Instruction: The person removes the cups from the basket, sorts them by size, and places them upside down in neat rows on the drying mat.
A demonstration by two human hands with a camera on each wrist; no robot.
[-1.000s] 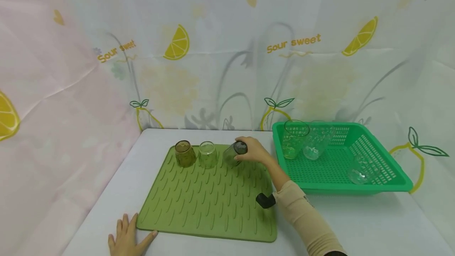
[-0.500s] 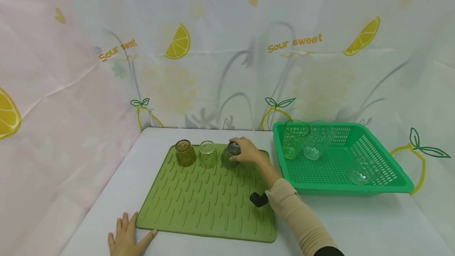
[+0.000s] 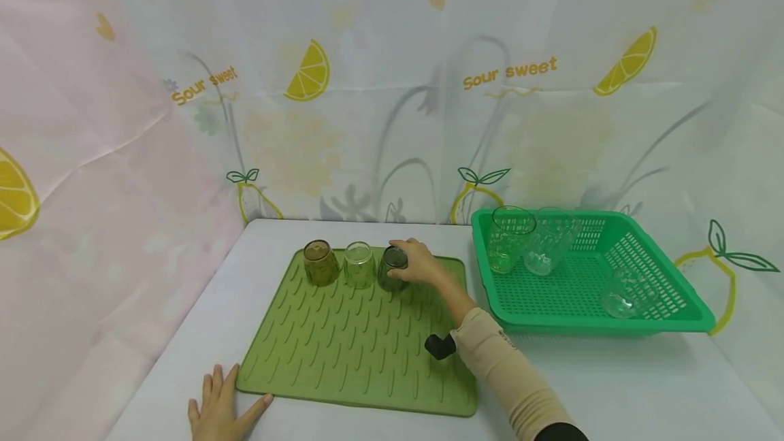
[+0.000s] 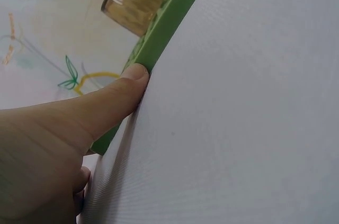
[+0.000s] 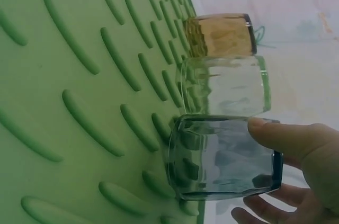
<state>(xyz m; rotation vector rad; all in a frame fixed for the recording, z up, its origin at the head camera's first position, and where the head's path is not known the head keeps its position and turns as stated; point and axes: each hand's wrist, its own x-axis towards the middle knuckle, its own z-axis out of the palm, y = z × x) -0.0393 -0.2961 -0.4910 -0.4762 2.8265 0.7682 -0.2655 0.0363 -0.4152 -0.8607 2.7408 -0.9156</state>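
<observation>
My right hand (image 3: pixel 420 264) grips a dark grey glass tumbler (image 5: pixel 222 158) near its upper end, thumb on one side and fingers on the other. The tumbler stands on the far part of a green ridged mat (image 3: pixel 349 346), its thick dark end up. Left of it, in a row, are a clear glass tumbler (image 3: pixel 359 267) and an amber one (image 3: pixel 320 265). My left hand (image 3: pixel 219 410) lies with fingers spread at the mat's near left corner. In the left wrist view, its thumb (image 4: pixel 114 97) touches the mat's edge.
To the right is a green plastic basket (image 3: pixel 603 324). It contains a tall glass (image 3: pixel 505 250), another clear glass (image 3: pixel 545 254) leaning beside it, and a clear glass (image 3: pixel 620 303) lying nearer the front. A printed curtain (image 3: pixel 392 121) hangs behind the white table (image 3: pixel 612 386).
My right hand has moved slightly left with the grey tumbler, which has gone from tilted to upright beside the clear one. The left hand has stayed in place.
</observation>
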